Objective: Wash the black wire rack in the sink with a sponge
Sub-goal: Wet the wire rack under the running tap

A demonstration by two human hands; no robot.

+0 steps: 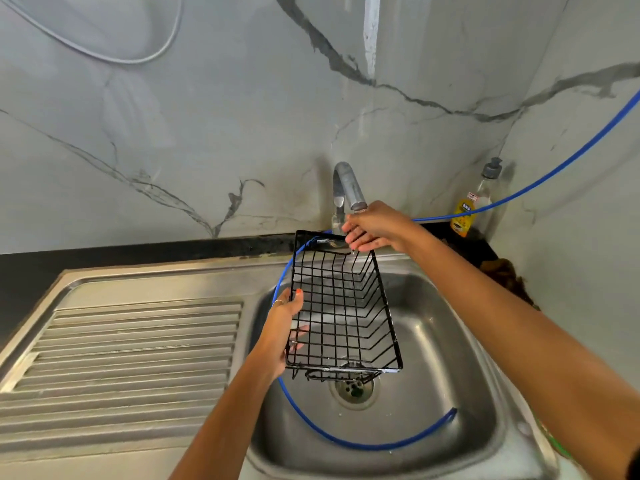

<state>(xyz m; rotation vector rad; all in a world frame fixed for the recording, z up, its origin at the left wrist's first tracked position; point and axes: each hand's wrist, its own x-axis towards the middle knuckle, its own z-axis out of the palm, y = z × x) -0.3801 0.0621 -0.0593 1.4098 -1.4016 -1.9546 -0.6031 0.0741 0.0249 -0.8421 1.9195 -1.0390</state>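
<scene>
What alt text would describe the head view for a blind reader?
A left hand grips a black wire rack over a steel sink, while the right hand reaches under the tap. A blue hose curls in the basin.

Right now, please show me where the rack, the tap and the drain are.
rack (341,306): head view, on the middle of its wire bottom.
tap (348,185): head view, on the curved spout.
drain (353,389): head view, on the strainer in the sink floor.

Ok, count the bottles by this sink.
1: a clear bottle with a yellow label stands in the back right corner, behind the blue hose. No others show.
</scene>
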